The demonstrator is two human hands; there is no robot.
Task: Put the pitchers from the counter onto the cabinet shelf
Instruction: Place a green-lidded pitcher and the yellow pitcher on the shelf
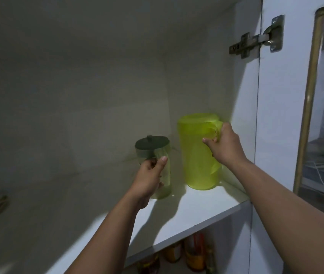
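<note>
Two pitchers stand upright on the white cabinet shelf (200,210), toward its right end, each with a hand on it. Left hand (150,178): fingers wrapped around the handle of the smaller pitcher (157,161), thumb up along its side; this one is clear with a green tint and carries a dark lid (151,142) with a knob. Its base is on the shelf, near the front edge. Right hand (224,145): closed on the handle of the larger yellow-green pitcher (196,153), thumb pressed against the body. That pitcher sits just right of the smaller one and slightly farther back, close to the cabinet's right wall; the two appear apart, with a narrow gap. Metal hinge (256,39) on the right wall, upper area, with the open door (281,99) beyond it. Lower compartment, under the shelf: blurred jars (193,252), orange and yellow. Far left edge: a blurred patterned object, not identifiable.
</note>
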